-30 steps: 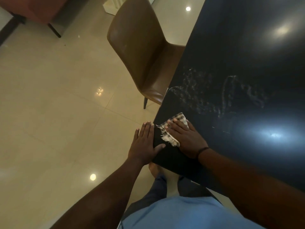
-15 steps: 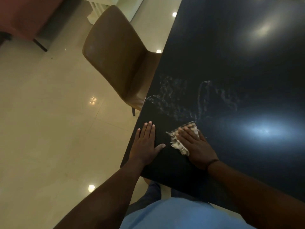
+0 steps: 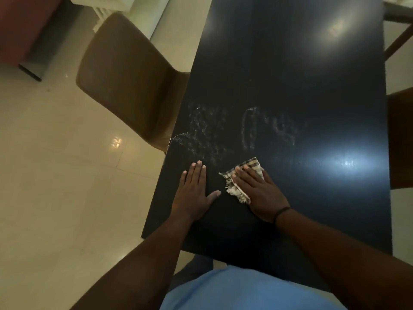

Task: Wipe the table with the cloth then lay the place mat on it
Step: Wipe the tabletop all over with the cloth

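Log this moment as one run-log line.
stage: wiping | right hand: flat on cloth | left hand: flat on table | smears: ahead | place mat: unseen

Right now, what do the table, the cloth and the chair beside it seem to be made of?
Table: dark, glossy, perhaps lacquered board; it mirrors the lamps.
Cloth: woven checked fabric with a frayed fringe, probably cotton.
Chair: brown, smooth with a dull sheen, leather or imitation leather.

bare table (image 3: 290, 74) ahead, chair (image 3: 125, 81) left
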